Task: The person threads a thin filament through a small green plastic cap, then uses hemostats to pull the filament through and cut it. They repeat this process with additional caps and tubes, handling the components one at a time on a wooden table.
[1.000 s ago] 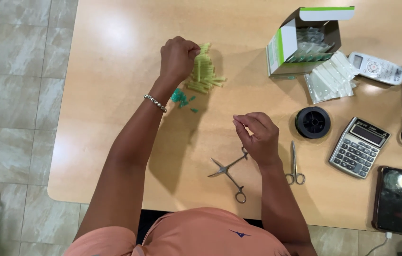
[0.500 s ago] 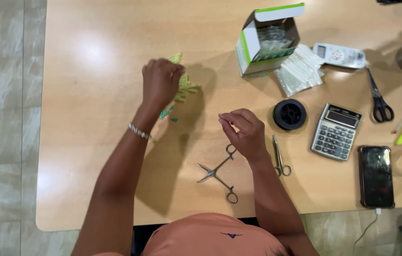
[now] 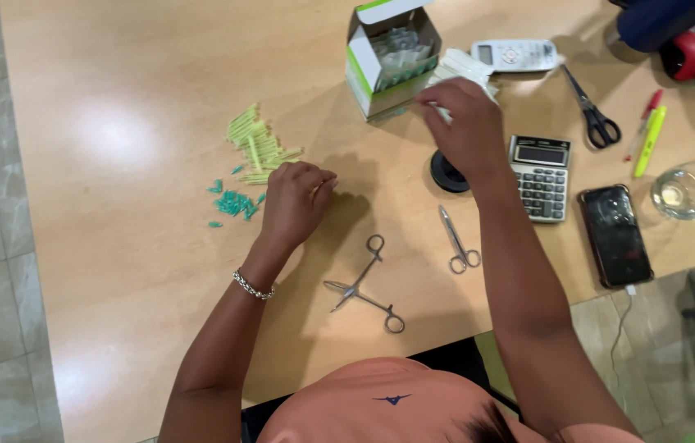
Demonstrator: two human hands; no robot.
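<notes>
Nearest on the pale wooden bench [image 3: 118, 271]: open steel forceps with ring handles [image 3: 364, 285], and just right of them small steel scissors [image 3: 457, 240], both lying free. Farther in, left hand [image 3: 296, 201] resting knuckles-up on the bench, fingers curled loosely inward; whether anything sits inside, impossible to tell. Just left of it, a scatter of small teal plastic caps [image 3: 232, 202], and beyond those a loose pile of thin yellow-green plastic tubes [image 3: 255, 146], short, straight, lying criss-cross. Farther still, right hand [image 3: 465, 125] raised above a black round spool [image 3: 447, 175], fingertips pinched at a stack of flat white sachets [image 3: 455, 67]. Beside it a grey calculator [image 3: 540, 177], and at the far edge an open white-and-green cardboard box [image 3: 387, 59] filled with clear packets.
</notes>
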